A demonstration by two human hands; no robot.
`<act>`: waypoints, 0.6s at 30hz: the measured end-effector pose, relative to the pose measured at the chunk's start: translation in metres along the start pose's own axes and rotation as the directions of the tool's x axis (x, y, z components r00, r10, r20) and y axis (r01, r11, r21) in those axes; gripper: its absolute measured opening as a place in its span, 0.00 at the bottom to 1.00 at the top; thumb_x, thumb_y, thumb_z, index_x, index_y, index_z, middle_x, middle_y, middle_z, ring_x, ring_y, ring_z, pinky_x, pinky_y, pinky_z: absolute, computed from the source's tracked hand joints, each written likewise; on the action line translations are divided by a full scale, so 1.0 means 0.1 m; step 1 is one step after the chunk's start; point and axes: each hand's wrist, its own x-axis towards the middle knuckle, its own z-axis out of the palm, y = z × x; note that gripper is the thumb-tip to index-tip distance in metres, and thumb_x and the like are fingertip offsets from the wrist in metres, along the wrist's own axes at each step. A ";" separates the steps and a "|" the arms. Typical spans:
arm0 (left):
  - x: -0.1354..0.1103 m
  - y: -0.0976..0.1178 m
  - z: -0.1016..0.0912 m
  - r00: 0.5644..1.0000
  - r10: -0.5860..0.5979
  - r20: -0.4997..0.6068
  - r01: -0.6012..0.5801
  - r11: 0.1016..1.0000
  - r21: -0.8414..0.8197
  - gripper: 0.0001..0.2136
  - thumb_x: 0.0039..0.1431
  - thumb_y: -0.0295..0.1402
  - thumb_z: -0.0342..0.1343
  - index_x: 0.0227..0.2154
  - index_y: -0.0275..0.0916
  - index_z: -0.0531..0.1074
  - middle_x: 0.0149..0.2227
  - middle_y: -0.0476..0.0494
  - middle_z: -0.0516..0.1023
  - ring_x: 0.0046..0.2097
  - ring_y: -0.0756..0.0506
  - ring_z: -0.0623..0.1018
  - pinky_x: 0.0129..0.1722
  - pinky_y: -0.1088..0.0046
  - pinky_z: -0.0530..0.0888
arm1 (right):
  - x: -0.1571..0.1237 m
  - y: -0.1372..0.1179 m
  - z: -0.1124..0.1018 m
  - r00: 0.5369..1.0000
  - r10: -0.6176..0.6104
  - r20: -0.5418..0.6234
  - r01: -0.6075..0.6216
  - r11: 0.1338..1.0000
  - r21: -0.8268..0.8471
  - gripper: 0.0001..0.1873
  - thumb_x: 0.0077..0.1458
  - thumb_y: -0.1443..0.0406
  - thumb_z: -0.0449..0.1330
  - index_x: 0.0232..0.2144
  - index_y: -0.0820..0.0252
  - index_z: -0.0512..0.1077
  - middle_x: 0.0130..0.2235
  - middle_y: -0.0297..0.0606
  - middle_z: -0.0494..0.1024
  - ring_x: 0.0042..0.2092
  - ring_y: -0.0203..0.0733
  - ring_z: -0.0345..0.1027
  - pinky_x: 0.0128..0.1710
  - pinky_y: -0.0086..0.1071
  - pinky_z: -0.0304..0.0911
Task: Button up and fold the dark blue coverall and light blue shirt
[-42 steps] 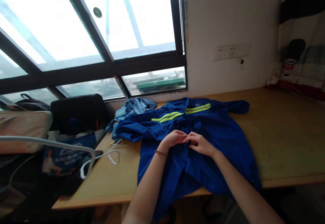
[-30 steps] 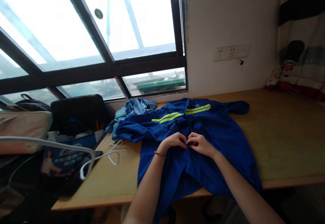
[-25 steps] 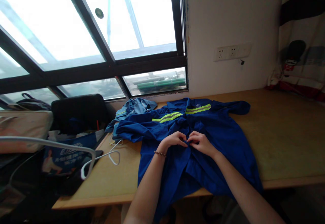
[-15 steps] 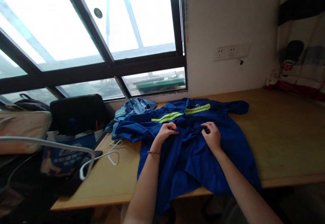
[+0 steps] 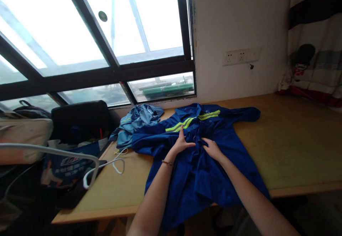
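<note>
A dark blue work jacket (image 5: 227, 150) with yellow-green reflective stripes lies spread over the table, its lower hem hanging past the front edge. My left hand (image 5: 181, 144) is against the left side of the jacket's front, index finger and thumb stretched apart. Just to the right, my right hand (image 5: 212, 147) has its fingers curled on the edge of the front opening, gripping cloth there. The two hands are close together at the middle of the jacket. Folds hide some of the right fingertips.
A crumpled light blue garment (image 5: 141, 116) lies behind the left sleeve. A white cable (image 5: 117, 164) loops over the left of the wooden table (image 5: 299, 150). Bags (image 5: 24, 139) and a black chair back (image 5: 80, 118) stand at the left. The window and wall sockets (image 5: 242, 56) are behind.
My hands have come together, drawing the jacket's front edges inward. The left hand's fingers have spread from a pinch. The right hand has moved left with the cloth.
</note>
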 end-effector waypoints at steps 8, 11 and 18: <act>-0.09 0.23 0.34 0.980 0.114 0.162 -0.073 0.969 -0.235 0.33 0.32 0.23 0.63 0.48 0.36 0.63 0.45 0.41 0.71 0.46 0.43 0.70 0.47 0.68 0.66 | -0.11 -0.41 -0.07 0.992 -0.118 0.053 0.099 0.956 0.276 0.14 0.46 0.69 0.54 0.37 0.59 0.73 0.40 0.38 0.76 0.43 0.45 0.68 0.47 0.43 0.61; -0.12 0.31 0.40 0.987 0.161 0.014 -0.157 0.976 -0.151 0.19 0.38 0.21 0.56 0.38 0.35 0.69 0.39 0.43 0.74 0.41 0.45 0.72 0.44 0.70 0.67 | -0.19 -0.66 -0.14 0.942 -0.336 -0.016 0.336 0.942 0.001 0.14 0.48 0.69 0.54 0.38 0.58 0.73 0.40 0.40 0.75 0.44 0.45 0.67 0.47 0.42 0.61; -0.02 0.95 -0.39 0.757 0.445 -0.479 -0.166 0.840 0.517 0.11 0.44 0.22 0.49 0.30 0.39 0.71 0.36 0.44 0.73 0.43 0.43 0.70 0.45 0.69 0.64 | -0.31 -0.72 -0.81 0.818 -0.514 -0.259 0.379 0.820 -0.428 0.15 0.50 0.70 0.51 0.40 0.55 0.71 0.44 0.37 0.72 0.50 0.45 0.60 0.51 0.44 0.56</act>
